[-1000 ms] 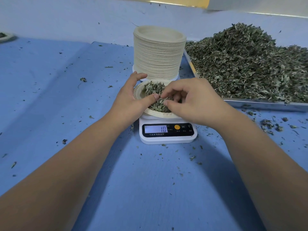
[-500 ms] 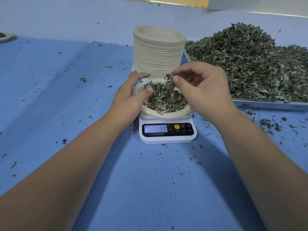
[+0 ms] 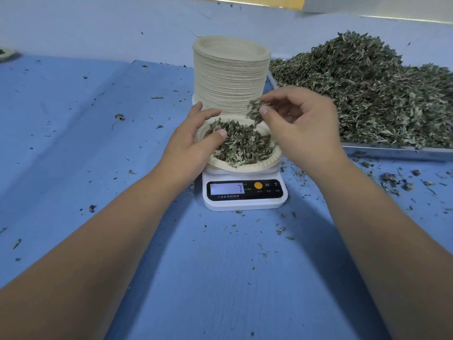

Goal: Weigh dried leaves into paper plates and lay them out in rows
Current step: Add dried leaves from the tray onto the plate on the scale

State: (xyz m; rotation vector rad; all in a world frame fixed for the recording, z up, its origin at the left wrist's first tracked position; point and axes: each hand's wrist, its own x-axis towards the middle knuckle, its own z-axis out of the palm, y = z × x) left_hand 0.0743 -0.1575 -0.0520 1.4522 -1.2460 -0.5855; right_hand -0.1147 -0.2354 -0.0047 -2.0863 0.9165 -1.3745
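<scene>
Right hand (image 3: 302, 126) pinches leaves (image 3: 255, 111) over 1 plate (image 3: 261, 166).

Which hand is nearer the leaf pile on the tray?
Right. The right hand, pinching leaves, is left of the leaf pile; the left hand grips the paper plate farther left.

Scale display (image 3: 226, 188): reading too faint to tell.
Leaf pinch (image 3: 255, 110) in right hand (image 3: 301, 126): blurred.
Leaf heap (image 3: 367, 94), tray (image 3: 392, 152): cut by right edge.
Far plate (image 3: 6, 54): cut by left edge.
Paper plate (image 3: 257, 165): left rim under left hand (image 3: 188, 146).

Leaf-filled paper plate (image 3: 266, 165) atop white scale (image 3: 245, 202)
</scene>
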